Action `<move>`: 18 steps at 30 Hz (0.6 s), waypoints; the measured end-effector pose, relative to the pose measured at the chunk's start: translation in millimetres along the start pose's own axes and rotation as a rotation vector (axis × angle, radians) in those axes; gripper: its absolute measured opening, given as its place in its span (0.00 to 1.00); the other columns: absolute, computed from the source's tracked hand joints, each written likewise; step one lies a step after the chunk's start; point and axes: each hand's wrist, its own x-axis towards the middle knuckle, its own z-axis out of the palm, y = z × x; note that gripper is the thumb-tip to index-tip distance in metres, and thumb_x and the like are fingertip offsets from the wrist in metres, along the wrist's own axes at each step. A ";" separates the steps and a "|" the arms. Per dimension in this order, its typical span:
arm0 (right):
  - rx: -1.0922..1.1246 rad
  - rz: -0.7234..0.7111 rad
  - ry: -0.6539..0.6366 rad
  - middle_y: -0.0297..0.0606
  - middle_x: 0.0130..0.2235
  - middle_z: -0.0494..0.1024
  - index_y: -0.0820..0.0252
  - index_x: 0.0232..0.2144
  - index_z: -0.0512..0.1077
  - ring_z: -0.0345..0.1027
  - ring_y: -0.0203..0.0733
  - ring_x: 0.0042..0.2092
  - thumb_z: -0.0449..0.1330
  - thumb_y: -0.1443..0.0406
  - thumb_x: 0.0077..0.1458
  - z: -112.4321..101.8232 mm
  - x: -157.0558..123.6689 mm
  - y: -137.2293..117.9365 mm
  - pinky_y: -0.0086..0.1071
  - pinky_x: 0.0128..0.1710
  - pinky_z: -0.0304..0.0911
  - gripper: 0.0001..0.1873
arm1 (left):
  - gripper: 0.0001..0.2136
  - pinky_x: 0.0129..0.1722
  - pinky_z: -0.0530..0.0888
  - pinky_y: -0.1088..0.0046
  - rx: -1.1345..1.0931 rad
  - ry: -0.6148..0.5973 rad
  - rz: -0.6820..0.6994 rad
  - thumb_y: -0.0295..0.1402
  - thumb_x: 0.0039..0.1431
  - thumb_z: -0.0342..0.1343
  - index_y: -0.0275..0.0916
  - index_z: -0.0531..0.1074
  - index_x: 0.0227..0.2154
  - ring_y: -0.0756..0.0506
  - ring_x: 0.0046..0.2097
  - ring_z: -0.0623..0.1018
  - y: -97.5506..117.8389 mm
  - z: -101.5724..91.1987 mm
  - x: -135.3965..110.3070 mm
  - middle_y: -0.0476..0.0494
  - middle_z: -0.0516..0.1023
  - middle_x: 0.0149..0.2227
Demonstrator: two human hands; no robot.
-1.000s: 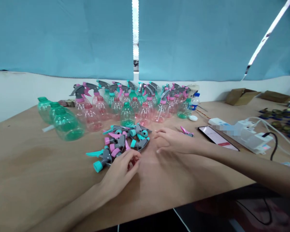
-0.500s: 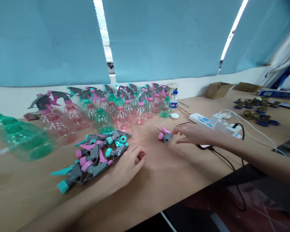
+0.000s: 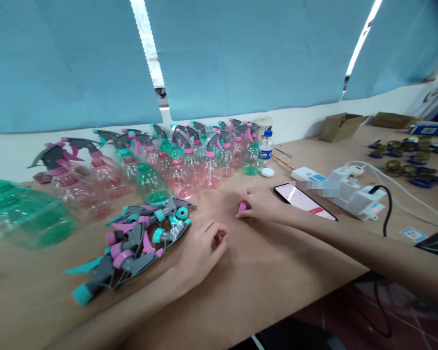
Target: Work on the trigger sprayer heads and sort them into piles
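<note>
My right hand [image 3: 265,206] is closed around a spray trigger head, whose pink collar [image 3: 243,206] shows at my fingertips while the rest is hidden behind them. Loosely curled, my left hand [image 3: 204,249] rests on the table with nothing visible in its fingers. Beside it on the left lies a pile of grey trigger heads [image 3: 135,260] with pink or turquoise collars and levers. Behind the pile stand open bottles without heads, among them a green bottle [image 3: 154,183] and a pink bottle [image 3: 182,180].
Several bottles with heads fitted, such as a pink one [image 3: 210,170], stand along the wall. Large green bottles [image 3: 32,214] lie at left. Rightward are a white cap [image 3: 267,172], a drink bottle [image 3: 266,146], a phone [image 3: 302,199], a power strip [image 3: 343,189] and cardboard boxes [image 3: 339,127].
My right hand has moved left and closed on the pink-collared trigger head, uncovering the phone. The left hand stays curled beside the pile. The view has shifted slightly.
</note>
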 end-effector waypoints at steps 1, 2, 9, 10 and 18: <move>0.015 -0.003 0.010 0.40 0.30 0.74 0.57 0.26 0.75 0.68 0.47 0.35 0.64 0.52 0.48 2.6 -0.8 -0.8 0.34 0.31 0.59 0.15 | 0.04 0.32 0.69 0.72 0.002 0.023 -0.018 0.27 0.59 0.48 0.39 0.68 0.33 0.48 0.30 0.72 -2.9 -4.3 -2.4 0.49 0.72 0.32; 0.032 -0.006 0.018 0.40 0.31 0.75 0.57 0.27 0.75 0.68 0.47 0.35 0.64 0.53 0.48 3.8 -2.1 -2.3 0.34 0.32 0.59 0.13 | 0.05 0.31 0.69 0.73 -0.003 0.046 -0.037 0.28 0.60 0.48 0.40 0.68 0.33 0.49 0.30 0.72 -5.4 -8.2 -4.1 0.49 0.72 0.32; 0.201 -0.083 0.169 0.36 0.43 0.77 0.53 0.43 0.72 0.69 0.43 0.44 0.61 0.56 0.55 -5.2 -9.1 -31.4 0.35 0.43 0.61 0.14 | 0.03 0.27 0.69 0.74 -0.105 0.117 -0.131 0.29 0.59 0.50 0.40 0.67 0.35 0.49 0.28 0.72 -13.1 -17.0 -2.9 0.50 0.73 0.31; 0.239 -0.103 0.226 0.35 0.43 0.77 0.52 0.43 0.72 0.69 0.43 0.45 0.60 0.56 0.55 -4.0 -8.9 -35.9 0.36 0.45 0.60 0.14 | 0.04 0.27 0.69 0.74 -0.120 0.117 -0.140 0.29 0.59 0.50 0.40 0.67 0.37 0.50 0.28 0.72 -13.8 -16.3 -2.9 0.50 0.72 0.31; 0.388 -0.117 0.368 0.33 0.42 0.78 0.53 0.40 0.69 0.69 0.43 0.47 0.62 0.61 0.54 28.1 -5.7 -53.2 0.45 0.59 0.45 0.11 | 0.10 0.28 0.68 0.74 -0.161 0.138 -0.192 0.29 0.60 0.50 0.42 0.62 0.45 0.50 0.28 0.72 -22.1 -17.1 -2.1 0.52 0.70 0.32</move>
